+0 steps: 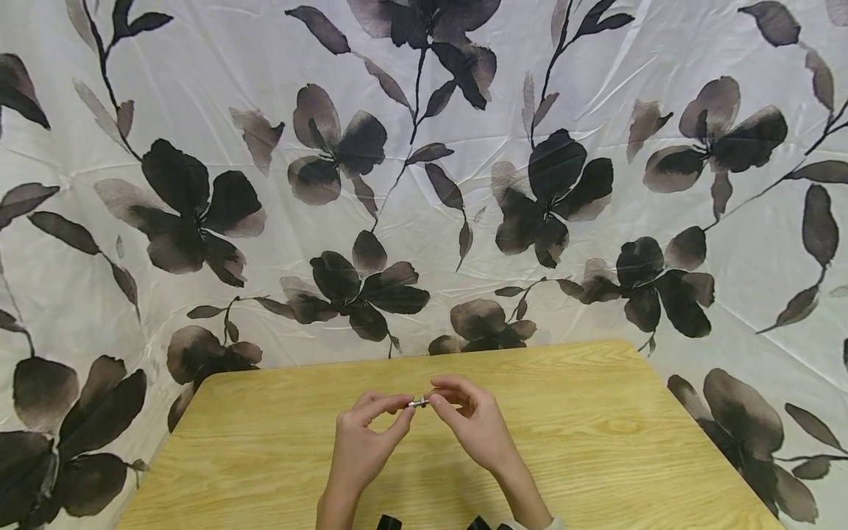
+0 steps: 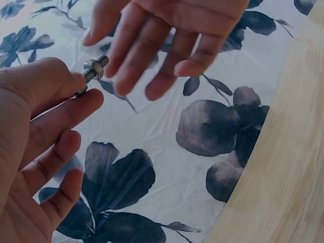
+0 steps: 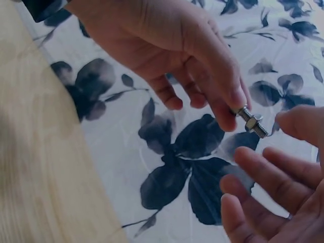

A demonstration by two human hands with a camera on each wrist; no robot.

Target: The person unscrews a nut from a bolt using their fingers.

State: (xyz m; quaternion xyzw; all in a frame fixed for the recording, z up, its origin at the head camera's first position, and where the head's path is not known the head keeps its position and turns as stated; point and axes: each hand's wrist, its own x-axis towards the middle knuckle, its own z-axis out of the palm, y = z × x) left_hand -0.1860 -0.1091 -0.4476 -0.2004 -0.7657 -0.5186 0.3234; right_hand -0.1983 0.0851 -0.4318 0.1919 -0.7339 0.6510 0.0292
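Note:
Between thumb and index finger, my left hand (image 1: 366, 443) pinches a small silver bolt (image 1: 416, 403) by one end, holding it above the table. A metal nut (image 2: 94, 68) sits partway along the threaded shank, and the bolt's free end points toward my right hand (image 1: 475, 427). In the right wrist view, the nut (image 3: 251, 123) and bare thread stick out past the left fingertips, while the bolt's other end is hidden in the pinch. The right hand's thumb and fingers are loosely bent and spread around the free end, with a gap to the bolt in both wrist views.
A light wood-grain table (image 1: 596, 442) lies under both hands. Behind it and at its sides hangs a white cloth (image 1: 457, 309) printed with dark flowers. Black objects (image 1: 389, 523) show at the bottom edge, between the forearms.

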